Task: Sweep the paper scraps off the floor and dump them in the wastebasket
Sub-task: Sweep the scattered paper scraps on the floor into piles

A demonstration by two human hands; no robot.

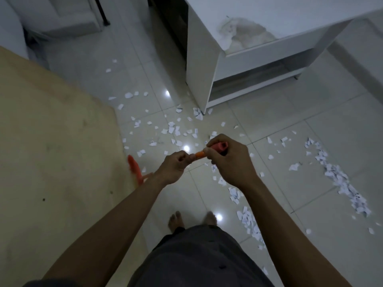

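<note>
The right hand (230, 162) has its fingers clamped round the reddish top end of a long orange plastic broom handle (200, 154). The left hand's (173, 168) fingers are curled on it just below. Torn white paper scraps (171, 129) litter the glossy tiled floor (269, 100) at 12 o'clock, and lie densest at 4 o'clock.

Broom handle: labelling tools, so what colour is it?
Orange-red broom handle, seen in the head view.

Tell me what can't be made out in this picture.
Head view:
- Wastebasket: outside the frame.
- Broom head: motion-blurred, its shaft hidden behind the left hand.
- Handle: mostly covered by the left hand and right hand.
- Scraps: too small to show any print.
</note>
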